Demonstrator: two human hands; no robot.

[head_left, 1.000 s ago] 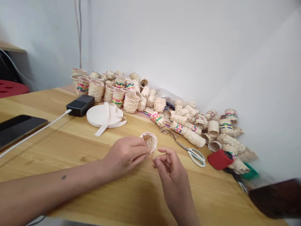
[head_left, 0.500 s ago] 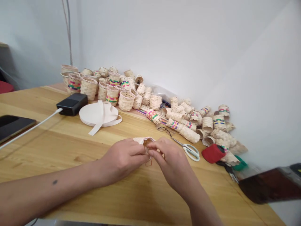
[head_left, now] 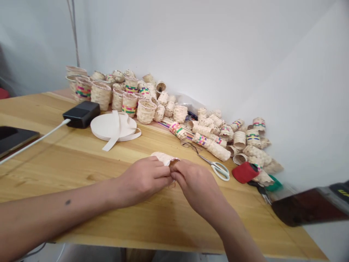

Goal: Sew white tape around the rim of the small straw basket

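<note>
Between my hands, just above the wooden table (head_left: 114, 225), a small woven basket (head_left: 162, 158) lies tilted on its side with its mouth toward the right. My left hand (head_left: 144, 179) is closed around the basket's near side. At the rim, my right hand (head_left: 192, 182) has its thumb and fingers pinched together, with the fingertips partly inside the mouth. A thin reddish thread (head_left: 172, 185) loops below the fingers. What the right fingertips pinch is mostly hidden.
Many woven baskets (head_left: 146, 111) stand and lie along the wall. Nearer are a roll of white ribbon (head_left: 105, 127), a black power bank (head_left: 81, 114) with a cable, a phone (head_left: 17, 138), scissors (head_left: 220, 171), eyeglasses (head_left: 189, 145) and a red thread spool (head_left: 245, 172).
The view has shifted slightly. The basket is turned so more of its woven side shows, and my right fingers have drawn in closer together at its rim.
</note>
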